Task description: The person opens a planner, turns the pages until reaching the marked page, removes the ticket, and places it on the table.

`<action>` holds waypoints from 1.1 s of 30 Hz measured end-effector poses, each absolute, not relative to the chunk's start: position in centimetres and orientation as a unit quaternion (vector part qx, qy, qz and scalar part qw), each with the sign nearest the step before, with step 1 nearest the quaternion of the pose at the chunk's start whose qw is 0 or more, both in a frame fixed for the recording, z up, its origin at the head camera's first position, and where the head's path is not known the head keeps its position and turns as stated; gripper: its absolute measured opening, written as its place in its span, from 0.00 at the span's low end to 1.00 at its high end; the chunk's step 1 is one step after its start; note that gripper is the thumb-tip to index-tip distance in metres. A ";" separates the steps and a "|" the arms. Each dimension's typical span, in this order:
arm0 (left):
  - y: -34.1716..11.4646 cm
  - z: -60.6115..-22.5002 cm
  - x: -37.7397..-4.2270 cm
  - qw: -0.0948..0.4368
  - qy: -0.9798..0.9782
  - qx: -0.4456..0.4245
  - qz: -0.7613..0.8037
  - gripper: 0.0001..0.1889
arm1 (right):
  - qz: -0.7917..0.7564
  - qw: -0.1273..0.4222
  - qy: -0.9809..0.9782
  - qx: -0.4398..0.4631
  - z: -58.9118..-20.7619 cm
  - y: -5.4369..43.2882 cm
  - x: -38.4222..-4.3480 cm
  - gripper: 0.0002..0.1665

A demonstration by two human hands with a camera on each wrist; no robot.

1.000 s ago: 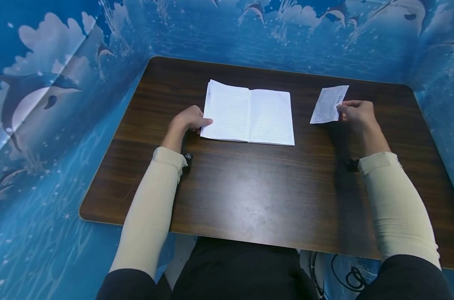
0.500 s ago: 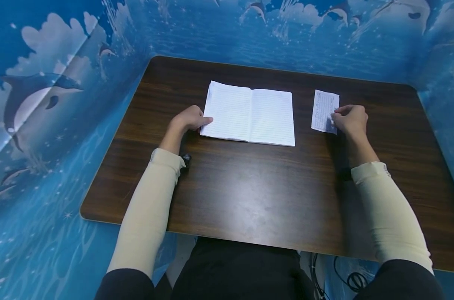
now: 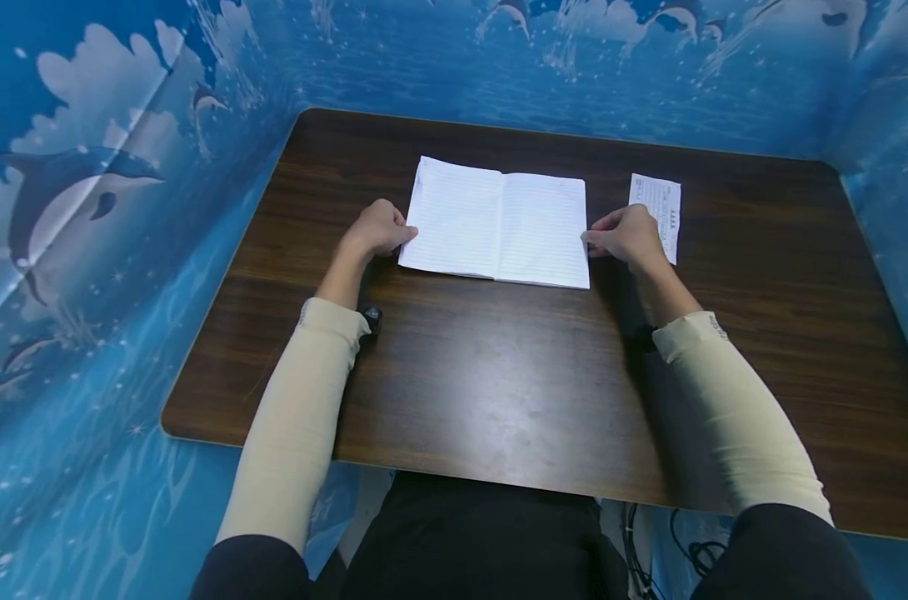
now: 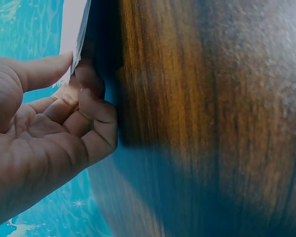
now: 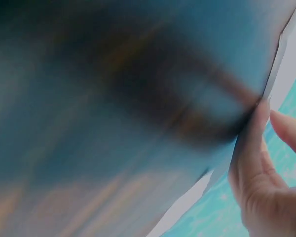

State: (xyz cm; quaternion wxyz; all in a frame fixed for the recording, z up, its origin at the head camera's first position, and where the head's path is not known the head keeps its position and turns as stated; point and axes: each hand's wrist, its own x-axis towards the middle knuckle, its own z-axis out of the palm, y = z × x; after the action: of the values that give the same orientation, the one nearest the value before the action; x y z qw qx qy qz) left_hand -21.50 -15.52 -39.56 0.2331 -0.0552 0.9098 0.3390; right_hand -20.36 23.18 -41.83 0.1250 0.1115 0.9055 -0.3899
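An open notebook (image 3: 461, 217) with blank lined pages lies on the brown table. At its lower left edge my left hand (image 3: 380, 228) pinches the pages; in the left wrist view the thumb of the left hand (image 4: 44, 108) lies on top and curled fingers are beneath. My right hand (image 3: 629, 237) is at the notebook's right edge, fingers fairly straight. In the right wrist view, a finger of the right hand (image 5: 266, 173) touches the notebook's edge (image 5: 281, 64), with the thumb slightly apart. A slip of printed paper (image 3: 660, 200) lies behind the right hand, partly hidden by it.
The dark wood-grain table (image 3: 461, 375) has rounded corners. Blue walls (image 3: 424, 75) printed with dolphins rise behind and at the sides. Black cables (image 3: 634, 550) hang below the front edge, beside the person's dark-clothed lap (image 3: 484, 533).
My right hand set the paper slip down on the table, let go of it, and moved left to the notebook's right edge. The left hand stays on the notebook's left edge.
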 end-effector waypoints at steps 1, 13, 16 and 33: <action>-15.5 -39.6 -21.6 0.230 0.911 -0.053 0.338 0.19 | -0.385 0.120 0.908 0.111 -41.9 22.9 -20.5 0.20; -15.1 -39.0 -21.5 0.198 0.929 -0.030 0.311 0.26 | -0.374 0.125 0.907 0.147 -41.4 21.6 -21.7 0.16; -14.7 -38.0 -21.2 0.184 0.933 -0.029 0.307 0.26 | -0.375 0.128 0.905 0.153 -41.3 21.4 -21.8 0.16; -6.0 -27.3 -19.7 0.182 0.961 0.003 0.209 0.25 | -0.384 0.102 0.906 0.142 -41.4 18.4 -21.5 0.15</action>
State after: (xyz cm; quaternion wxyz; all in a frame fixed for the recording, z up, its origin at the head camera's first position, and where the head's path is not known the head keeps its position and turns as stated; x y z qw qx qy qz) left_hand -19.70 -6.01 -27.33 0.1821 0.0032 0.9607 0.2093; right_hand -21.47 18.43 -41.41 0.1018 0.1421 0.9064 -0.3845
